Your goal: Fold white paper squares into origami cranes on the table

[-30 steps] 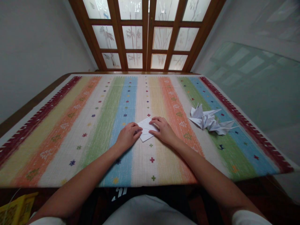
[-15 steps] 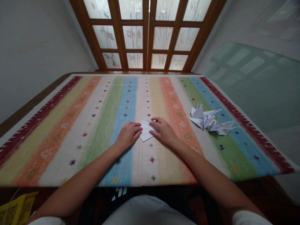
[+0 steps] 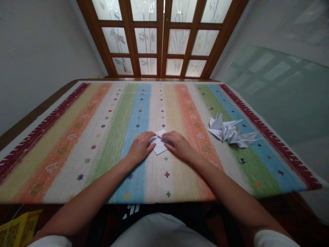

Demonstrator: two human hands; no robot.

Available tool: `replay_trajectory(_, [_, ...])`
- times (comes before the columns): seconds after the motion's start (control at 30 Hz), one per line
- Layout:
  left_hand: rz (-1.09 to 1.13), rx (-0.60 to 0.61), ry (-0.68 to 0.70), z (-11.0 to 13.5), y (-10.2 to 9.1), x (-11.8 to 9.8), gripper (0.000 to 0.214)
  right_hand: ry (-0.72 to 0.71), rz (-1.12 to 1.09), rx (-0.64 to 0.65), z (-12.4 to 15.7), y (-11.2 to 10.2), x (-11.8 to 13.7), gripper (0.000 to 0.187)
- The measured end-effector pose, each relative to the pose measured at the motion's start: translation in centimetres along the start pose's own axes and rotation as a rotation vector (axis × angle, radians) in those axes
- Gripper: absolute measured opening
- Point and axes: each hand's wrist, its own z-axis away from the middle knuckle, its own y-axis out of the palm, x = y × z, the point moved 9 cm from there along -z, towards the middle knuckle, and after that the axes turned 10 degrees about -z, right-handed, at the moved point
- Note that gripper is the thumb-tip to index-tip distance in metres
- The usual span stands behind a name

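While the folded white paper [image 3: 160, 150] lies on the cloth-covered surface [image 3: 156, 181], its near corner pointing out between the thumbs, the left hand [image 3: 140, 147] grips its left side with bent fingers and the right hand [image 3: 179, 144] grips its right side; folded paper cranes [image 3: 227, 132] rest well to the right.

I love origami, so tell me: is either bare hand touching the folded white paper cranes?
No: the left hand and right hand touch a separate white paper, apart from the cranes.
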Motion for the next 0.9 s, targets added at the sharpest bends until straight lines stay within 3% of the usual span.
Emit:
replay_trajectory(0.1, [-0.013,-0.020,0.070,0.1,0.0,-0.7,0.042,-0.021,0.007,0.041,0.0,0.4,0.2,0.020])
replay_trajectory(0.23, [-0.089,0.063,0.148,0.2,1.1,-1.2,0.038,-0.008,0.020,0.075,0.0,0.7,0.4,0.018])
replay_trajectory(0.63, [-0.216,0.153,0.155,0.2,2.1,-1.3,0.044,0.106,0.078,0.069,0.1,0.5,-0.2,0.024])
replay_trajectory(0.9, [-0.206,0.190,0.136,-0.1,1.8,-1.3,0.043,0.207,0.109,0.036,0.2,-0.2,-0.6,0.028])
